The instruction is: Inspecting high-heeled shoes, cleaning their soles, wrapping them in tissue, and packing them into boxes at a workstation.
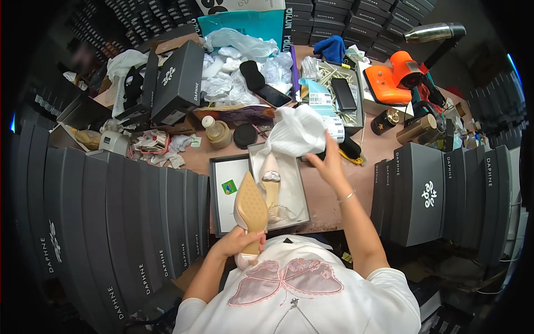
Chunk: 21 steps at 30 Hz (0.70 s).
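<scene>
My left hand is closed around the heel end of a pale pointed-toe shoe, its tan sole turned up. Beneath it an open grey shoe box holds a matching shoe, with shiny silvery material in its opening and clear material near its heel. The box's lid part, white inside, lies to the left with a small green sticker. Beyond the box, my right hand grips the edge of a crumpled white wrapping sheet; part of its grip is hidden.
Stacked dark shoe boxes wall the left side, and more boxes stand right. Behind are a bin of crumpled plastic, a phone, an amber bottle, a round black lid and an orange device.
</scene>
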Tool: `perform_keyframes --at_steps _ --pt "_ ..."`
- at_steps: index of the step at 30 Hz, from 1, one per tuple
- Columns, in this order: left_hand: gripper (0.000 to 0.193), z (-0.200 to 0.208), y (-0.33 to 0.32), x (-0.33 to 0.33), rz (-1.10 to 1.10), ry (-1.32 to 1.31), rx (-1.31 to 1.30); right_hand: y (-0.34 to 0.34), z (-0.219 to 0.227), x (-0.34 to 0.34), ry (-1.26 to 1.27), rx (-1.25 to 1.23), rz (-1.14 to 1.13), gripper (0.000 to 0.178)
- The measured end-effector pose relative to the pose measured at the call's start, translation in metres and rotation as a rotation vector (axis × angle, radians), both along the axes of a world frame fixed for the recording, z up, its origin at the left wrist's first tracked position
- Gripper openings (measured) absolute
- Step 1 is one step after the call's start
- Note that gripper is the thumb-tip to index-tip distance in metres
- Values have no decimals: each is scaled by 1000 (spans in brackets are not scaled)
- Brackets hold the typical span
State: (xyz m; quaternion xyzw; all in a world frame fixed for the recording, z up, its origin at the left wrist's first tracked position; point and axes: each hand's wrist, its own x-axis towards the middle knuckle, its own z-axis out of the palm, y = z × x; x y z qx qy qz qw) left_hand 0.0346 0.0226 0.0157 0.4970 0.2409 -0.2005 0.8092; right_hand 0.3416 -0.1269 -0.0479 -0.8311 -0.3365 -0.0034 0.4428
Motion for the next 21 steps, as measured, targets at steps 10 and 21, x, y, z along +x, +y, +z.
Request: perform_keyframes --at_steps 10,21 --pt "32 -4 -4 -6 250 -39 -122 40 -14 1 106 -383 464 33" --pt "45 -27 2 48 207 18 -28 21 -9 -103 438 -463 1032 25"
